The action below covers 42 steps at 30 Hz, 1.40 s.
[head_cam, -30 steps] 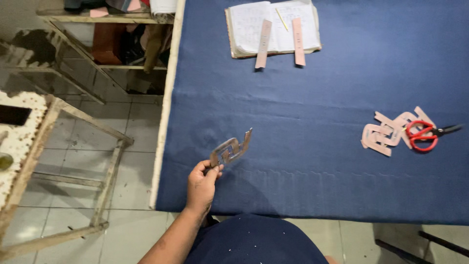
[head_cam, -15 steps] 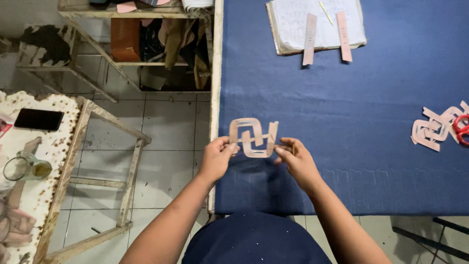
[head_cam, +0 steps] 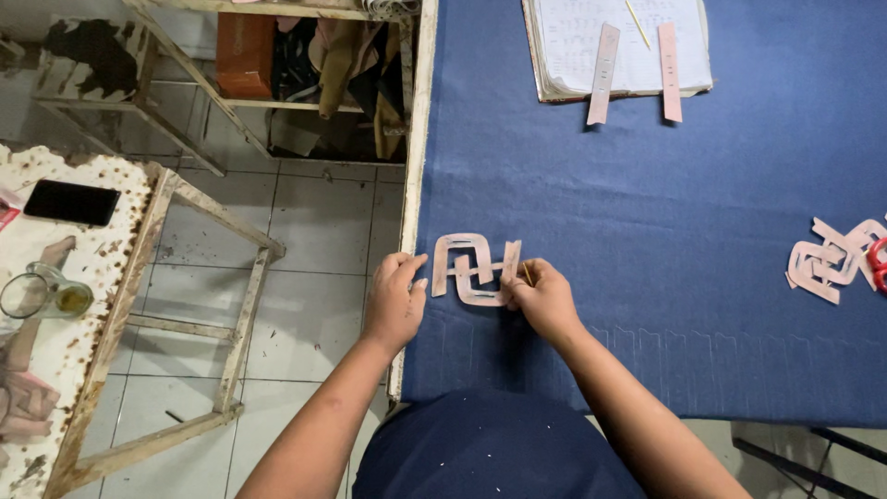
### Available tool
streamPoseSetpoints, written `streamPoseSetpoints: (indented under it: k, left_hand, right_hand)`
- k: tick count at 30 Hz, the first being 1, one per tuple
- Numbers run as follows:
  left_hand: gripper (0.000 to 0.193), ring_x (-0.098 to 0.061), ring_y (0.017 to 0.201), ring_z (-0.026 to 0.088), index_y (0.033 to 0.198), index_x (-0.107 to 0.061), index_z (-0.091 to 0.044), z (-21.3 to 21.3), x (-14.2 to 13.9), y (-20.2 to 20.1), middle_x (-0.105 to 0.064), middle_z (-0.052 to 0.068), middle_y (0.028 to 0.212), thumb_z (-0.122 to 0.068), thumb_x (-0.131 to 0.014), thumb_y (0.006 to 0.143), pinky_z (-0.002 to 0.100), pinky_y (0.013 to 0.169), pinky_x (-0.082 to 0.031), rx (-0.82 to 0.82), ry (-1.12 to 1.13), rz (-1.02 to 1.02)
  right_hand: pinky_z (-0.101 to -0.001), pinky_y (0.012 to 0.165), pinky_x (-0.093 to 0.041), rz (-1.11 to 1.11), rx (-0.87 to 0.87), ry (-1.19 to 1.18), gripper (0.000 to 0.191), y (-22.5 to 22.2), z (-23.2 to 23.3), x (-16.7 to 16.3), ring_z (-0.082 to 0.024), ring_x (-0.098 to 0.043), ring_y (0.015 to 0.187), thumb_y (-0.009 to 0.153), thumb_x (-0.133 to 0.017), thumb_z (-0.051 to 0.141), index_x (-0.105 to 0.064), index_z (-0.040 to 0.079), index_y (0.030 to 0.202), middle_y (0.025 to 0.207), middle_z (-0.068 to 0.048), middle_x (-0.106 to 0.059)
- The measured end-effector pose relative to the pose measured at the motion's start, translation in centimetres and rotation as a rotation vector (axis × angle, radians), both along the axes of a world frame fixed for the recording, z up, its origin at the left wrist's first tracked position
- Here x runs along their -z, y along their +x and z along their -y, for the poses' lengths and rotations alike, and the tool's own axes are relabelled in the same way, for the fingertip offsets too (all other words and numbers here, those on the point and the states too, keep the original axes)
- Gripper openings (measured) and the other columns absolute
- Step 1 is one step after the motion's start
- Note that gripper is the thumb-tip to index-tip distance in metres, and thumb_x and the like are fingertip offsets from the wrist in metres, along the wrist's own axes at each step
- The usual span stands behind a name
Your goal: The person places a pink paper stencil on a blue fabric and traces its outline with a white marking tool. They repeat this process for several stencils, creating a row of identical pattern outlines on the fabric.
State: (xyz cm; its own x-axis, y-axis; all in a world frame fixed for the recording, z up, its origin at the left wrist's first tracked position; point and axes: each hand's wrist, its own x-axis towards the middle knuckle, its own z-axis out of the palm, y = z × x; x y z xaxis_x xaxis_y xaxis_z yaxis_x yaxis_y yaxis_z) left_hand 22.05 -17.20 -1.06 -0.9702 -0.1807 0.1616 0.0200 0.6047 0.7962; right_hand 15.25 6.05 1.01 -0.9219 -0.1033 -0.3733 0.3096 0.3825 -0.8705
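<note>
A pink interlocking cut-out template [head_cam: 469,269] lies flat on the blue cloth [head_cam: 647,203], close to the table's left edge. My left hand [head_cam: 395,300] has its fingertips on the template's left side, over the table edge. My right hand [head_cam: 545,298] pinches the template's right end, and a thin yellow stick [head_cam: 527,273] shows between its fingers. A row of faint white chalk outlines [head_cam: 647,337] runs along the cloth just in front of my hands.
An open notebook [head_cam: 617,42] with two pink strips and a yellow pencil lies at the far side. More pink cut-outs [head_cam: 827,263] and red scissors [head_cam: 878,263] sit at the right edge. A rusty side table [head_cam: 111,277] at the left holds a black phone and a glass jug.
The template went from my left hand alone to both hands. It now lies flat on the cloth by the left edge. The view has swung left.
</note>
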Motion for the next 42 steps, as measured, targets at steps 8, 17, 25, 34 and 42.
streamPoseSetpoints:
  k: [8, 17, 25, 34, 42]
  left_hand:
    - [0.04, -0.052, 0.126, 0.035, 0.123, -0.067, -0.004, -0.5, -0.3, -0.2, -0.059, 0.011, 0.136, -0.002, -0.063, 0.083, 0.047, 0.104, -0.042, 0.016, -0.291, -0.053]
    - [0.042, -0.053, 0.129, 0.031, 0.126, -0.071, -0.011, 1.4, 0.6, -1.1, -0.06, 0.003, 0.143, -0.001, -0.059, 0.088, 0.042, 0.114, -0.044, 0.052, -0.114, -0.029]
    - [0.048, -0.044, 0.131, 0.034, 0.132, -0.067, -0.014, 1.8, 0.0, -1.3, -0.049, 0.007, 0.142, -0.016, -0.073, 0.084, 0.044, 0.112, -0.039, 0.142, -0.136, 0.065]
    - [0.048, -0.042, 0.132, 0.034, 0.134, -0.065, -0.015, 1.6, 0.5, -1.0, -0.047, 0.007, 0.144, -0.016, -0.071, 0.087, 0.046, 0.112, -0.037, 0.135, -0.113, 0.118]
    - [0.048, -0.041, 0.133, 0.033, 0.133, -0.067, -0.017, 1.7, 0.7, -1.1, -0.047, 0.005, 0.146, -0.014, -0.072, 0.086, 0.043, 0.114, -0.039, 0.132, -0.066, 0.121]
  right_hand:
    - [-0.0286, 0.061, -0.057, 0.012, -0.019, 0.117, 0.033, -2.0, -0.6, -0.3, -0.014, -0.07, 0.064, 0.089, -0.072, 0.012, -0.064, -0.005, 0.116, 0.08, -0.011, -0.075]
    - [-0.028, 0.06, -0.055, -0.022, 0.011, 0.271, 0.033, -0.9, 0.8, -0.1, -0.013, -0.069, 0.062, 0.091, -0.074, 0.023, -0.065, -0.002, 0.11, 0.079, -0.008, -0.074]
    - [-0.0308, 0.063, -0.056, -0.068, 0.003, 0.295, 0.035, -0.8, 1.1, -0.3, -0.015, -0.071, 0.064, 0.091, -0.075, 0.023, -0.067, 0.0, 0.117, 0.079, -0.008, -0.075]
    - [-0.0329, 0.084, -0.055, -0.352, -0.239, 0.453, 0.045, -0.1, -1.6, 0.4, -0.019, -0.068, 0.091, 0.087, -0.077, 0.021, -0.069, 0.016, 0.13, 0.103, -0.006, -0.065]
    - [-0.0322, 0.084, -0.056, -0.287, -0.282, 0.425, 0.051, 0.0, -2.0, 0.1, -0.018, -0.067, 0.089, 0.086, -0.078, 0.022, -0.066, 0.018, 0.135, 0.108, -0.005, -0.063]
